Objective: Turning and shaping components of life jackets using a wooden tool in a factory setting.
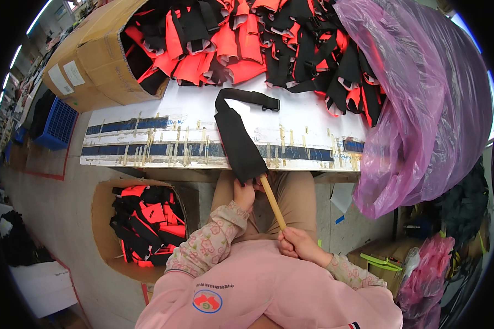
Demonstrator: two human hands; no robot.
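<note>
A black fabric piece with a strap and a black plastic buckle at its far end lies partly on the table and hangs over its near edge. My left hand is closed on its near end, the fingertips partly hidden under the cloth. From that end a flat wooden stick slants down to the right. My right hand is wrapped round the stick's lower end, close to my body. The stick's upper end disappears at the fabric; how far it reaches inside is hidden.
On the white table, many orange-red and black fabric pieces are heaped behind. A cardboard box lies at the far left, a purple plastic bag at the right. Similar pieces fill an open carton at lower left.
</note>
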